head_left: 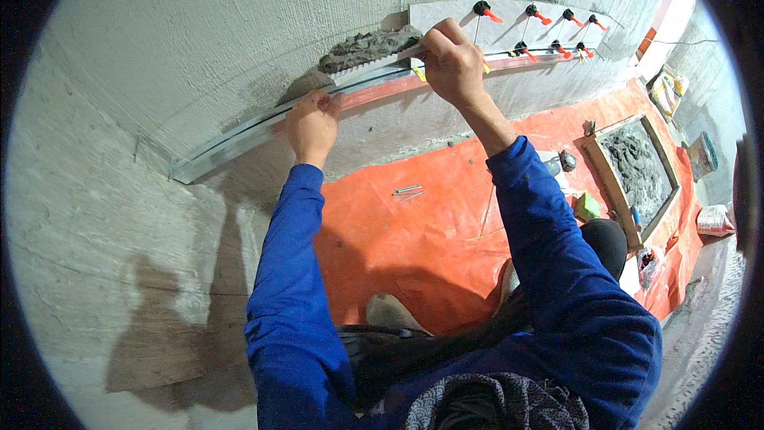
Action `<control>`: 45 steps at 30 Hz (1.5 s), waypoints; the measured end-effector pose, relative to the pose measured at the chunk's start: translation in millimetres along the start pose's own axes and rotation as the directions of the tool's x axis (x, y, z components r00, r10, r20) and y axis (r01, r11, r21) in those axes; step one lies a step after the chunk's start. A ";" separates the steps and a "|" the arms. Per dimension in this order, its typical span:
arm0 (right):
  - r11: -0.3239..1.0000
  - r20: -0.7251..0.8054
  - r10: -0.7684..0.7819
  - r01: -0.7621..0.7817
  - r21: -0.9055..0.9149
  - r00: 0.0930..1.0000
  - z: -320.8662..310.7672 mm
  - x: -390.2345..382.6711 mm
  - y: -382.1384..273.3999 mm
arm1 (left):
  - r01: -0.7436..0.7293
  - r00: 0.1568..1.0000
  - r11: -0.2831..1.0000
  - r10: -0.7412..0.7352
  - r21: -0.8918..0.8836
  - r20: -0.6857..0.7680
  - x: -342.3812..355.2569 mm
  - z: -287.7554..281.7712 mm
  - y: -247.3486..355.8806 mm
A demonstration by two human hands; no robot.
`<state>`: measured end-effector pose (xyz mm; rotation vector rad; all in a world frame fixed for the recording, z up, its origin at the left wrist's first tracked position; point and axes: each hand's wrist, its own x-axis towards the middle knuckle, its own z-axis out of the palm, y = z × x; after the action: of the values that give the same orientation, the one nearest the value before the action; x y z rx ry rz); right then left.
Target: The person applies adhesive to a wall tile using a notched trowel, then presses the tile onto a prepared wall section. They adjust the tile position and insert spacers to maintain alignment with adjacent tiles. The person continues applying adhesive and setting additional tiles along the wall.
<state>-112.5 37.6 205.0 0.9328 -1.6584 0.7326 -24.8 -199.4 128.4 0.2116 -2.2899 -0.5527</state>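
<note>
My right hand [452,60] grips a notched trowel [380,64], its blade pressed flat against the wall under a patch of wet grey mortar [368,48]. My left hand [312,123] rests with bent fingers on a long metal rail [239,139] fixed along the rough concrete wall, beside a smaller dab of mortar [306,84]. To the right of the mortar a pale tile [458,12] sits on the wall above the rail, with several black and red levelling clips [485,10] along its edges.
An orange sheet [414,231] covers the floor below the wall. On it lie a wooden tray of grey mortar [637,163], a couple of nails [407,190], a green block [587,207] and bags [667,87] at the right.
</note>
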 end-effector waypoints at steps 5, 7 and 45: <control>0.998 0.063 0.058 -0.058 -0.002 0.996 10.8 -10.1 3.4 | 0.066 0.993 0.995 -0.058 0.069 -0.105 0.5 10.9 0.2; 0.997 0.080 0.073 -0.074 0.000 0.994 15.3 -11.7 4.9 | 0.099 0.991 0.992 -0.092 0.077 -0.098 3.1 12.9 1.0; 0.977 0.445 0.194 -0.213 -0.006 0.874 49.8 43.6 35.5 | 0.237 0.970 0.971 -0.234 0.039 -0.058 29.6 12.3 14.6</control>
<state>-173.7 4.7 233.3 1.0184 -2.1780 0.7338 -54.0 -191.6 146.4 0.5200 -2.2412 -0.6071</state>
